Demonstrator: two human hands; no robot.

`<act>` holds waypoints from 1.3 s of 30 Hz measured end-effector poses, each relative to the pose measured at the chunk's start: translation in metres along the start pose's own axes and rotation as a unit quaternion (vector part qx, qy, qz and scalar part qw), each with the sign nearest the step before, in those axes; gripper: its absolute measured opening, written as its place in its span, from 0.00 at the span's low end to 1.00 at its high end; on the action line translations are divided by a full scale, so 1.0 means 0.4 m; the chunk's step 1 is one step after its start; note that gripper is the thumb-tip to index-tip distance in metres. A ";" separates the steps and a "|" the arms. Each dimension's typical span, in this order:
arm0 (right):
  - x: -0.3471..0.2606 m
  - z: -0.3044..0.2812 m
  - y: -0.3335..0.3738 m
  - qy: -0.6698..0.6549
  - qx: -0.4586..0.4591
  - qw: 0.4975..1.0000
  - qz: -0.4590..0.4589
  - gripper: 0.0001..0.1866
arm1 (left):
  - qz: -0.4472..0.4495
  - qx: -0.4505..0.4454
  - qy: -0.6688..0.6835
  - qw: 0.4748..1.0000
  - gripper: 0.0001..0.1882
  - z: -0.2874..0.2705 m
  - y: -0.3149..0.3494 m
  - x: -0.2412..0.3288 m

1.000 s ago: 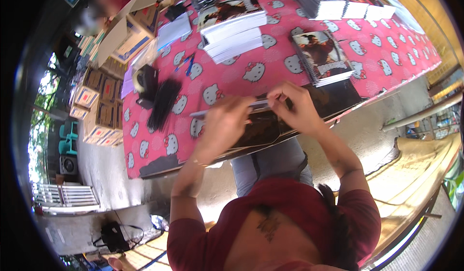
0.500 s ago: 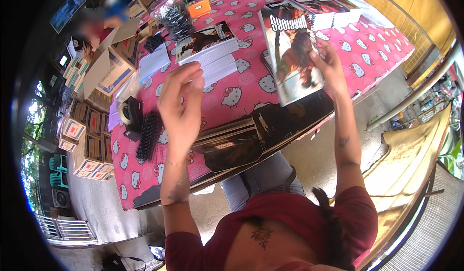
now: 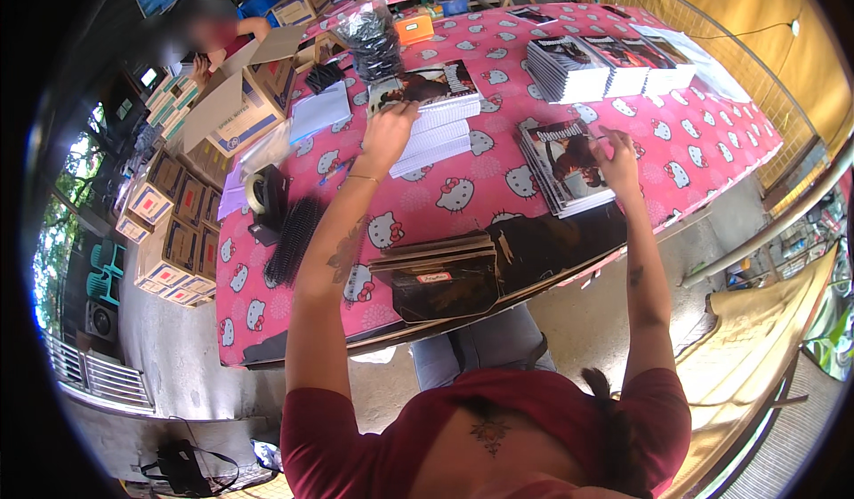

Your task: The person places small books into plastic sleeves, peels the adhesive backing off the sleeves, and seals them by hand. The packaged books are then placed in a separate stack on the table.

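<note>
Currently, head view: left hand (image 3: 392,132) at near-left corner of left notebook stack (image 3: 433,141), fingers bent close together over top cover; cannot tell if pinching. Right hand (image 3: 620,163) at right edge of right notebook stack (image 3: 557,163), fingers curled, grip unclear. Pale lettering on both top covers; small red-and-white label on black cardboard piece (image 3: 458,291); printing on open carton (image 3: 233,115). Pink patterned cloth (image 3: 458,194) spans room between stacks. Cardboard lies along table's near edge, right stack just beside it.
</note>
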State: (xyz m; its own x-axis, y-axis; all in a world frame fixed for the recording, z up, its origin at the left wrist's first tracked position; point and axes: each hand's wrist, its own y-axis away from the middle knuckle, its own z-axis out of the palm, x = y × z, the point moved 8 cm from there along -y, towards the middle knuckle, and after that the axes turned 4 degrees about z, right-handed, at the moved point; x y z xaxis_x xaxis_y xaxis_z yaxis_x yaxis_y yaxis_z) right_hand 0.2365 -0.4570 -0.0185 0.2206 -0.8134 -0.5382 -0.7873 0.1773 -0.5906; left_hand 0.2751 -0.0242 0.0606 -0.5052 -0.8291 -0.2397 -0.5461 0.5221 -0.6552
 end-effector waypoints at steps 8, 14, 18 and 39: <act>-0.333 0.040 0.091 -0.210 -0.124 0.966 -0.083 0.27 | 0.006 0.038 0.009 0.999 0.11 -0.097 -0.022 0.000; -0.495 0.022 0.141 -0.378 -0.080 0.919 -0.078 0.40 | -0.019 -0.010 0.117 0.993 0.10 -0.452 -0.071 0.164; -0.511 0.074 0.268 -0.554 -0.270 0.786 0.052 0.20 | -0.060 -0.146 0.222 0.962 0.10 -0.504 0.011 0.234; -0.565 0.137 0.446 -0.553 -0.275 0.786 0.023 0.49 | -0.025 -0.139 0.054 0.989 0.38 -0.475 0.234 0.396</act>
State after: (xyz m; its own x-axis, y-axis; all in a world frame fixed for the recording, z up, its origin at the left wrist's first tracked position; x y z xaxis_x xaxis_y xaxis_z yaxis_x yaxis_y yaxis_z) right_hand 0.0780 -0.2113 -0.0350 0.3107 0.2192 -0.9249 -0.8724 -0.3205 -0.3691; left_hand 0.0170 -0.0687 0.0974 -0.5333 -0.8367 -0.1247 -0.7265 0.5285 -0.4392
